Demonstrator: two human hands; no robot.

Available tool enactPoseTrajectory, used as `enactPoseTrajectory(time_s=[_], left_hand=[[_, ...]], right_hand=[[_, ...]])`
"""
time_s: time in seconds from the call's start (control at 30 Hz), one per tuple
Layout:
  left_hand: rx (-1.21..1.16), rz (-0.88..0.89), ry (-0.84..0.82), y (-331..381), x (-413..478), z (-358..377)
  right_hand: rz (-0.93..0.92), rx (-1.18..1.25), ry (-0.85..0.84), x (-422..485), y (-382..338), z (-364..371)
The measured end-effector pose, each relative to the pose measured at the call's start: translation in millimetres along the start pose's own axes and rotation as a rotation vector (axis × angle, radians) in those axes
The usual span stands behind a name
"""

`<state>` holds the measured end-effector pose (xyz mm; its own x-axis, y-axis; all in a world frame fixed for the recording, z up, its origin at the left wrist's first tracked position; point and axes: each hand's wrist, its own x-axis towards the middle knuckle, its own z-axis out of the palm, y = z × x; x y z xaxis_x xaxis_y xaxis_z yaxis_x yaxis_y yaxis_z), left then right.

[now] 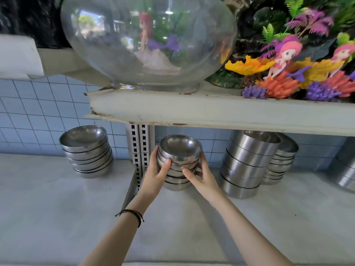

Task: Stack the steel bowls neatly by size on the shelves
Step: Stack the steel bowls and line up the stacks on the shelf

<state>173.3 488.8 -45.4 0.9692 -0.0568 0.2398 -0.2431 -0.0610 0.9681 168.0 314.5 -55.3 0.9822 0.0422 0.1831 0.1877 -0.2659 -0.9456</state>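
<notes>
Far-right steel stack cut off by frame edge, count unclear.

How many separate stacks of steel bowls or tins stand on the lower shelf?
5, possibly more hidden at right: round bowls at left; round bowls between both hands; straight-sided tins; smaller bowls behind them; a stack cut off at the right edge.

Bright, even daylight; soft shadows under arms; window glare on glass bowl; edges bowed, top-left corner possibly motion-blurred.
</notes>
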Motion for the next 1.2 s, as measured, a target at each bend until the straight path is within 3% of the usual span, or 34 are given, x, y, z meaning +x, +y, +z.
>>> enactPoseTrajectory(time_s=[0.5,1.2], left_hand=[[-0.011,0.024,0.168,-1.7,-65.8,-75.0],[0.019,0.072,0.215,-4.8,-87.4,-286.5]], right_hand=[[-0.074,0.066,-0.103,-38.1,-22.3,82.1],[-0.144,0.126,-0.152,-36.5,-88.6,282.0]])
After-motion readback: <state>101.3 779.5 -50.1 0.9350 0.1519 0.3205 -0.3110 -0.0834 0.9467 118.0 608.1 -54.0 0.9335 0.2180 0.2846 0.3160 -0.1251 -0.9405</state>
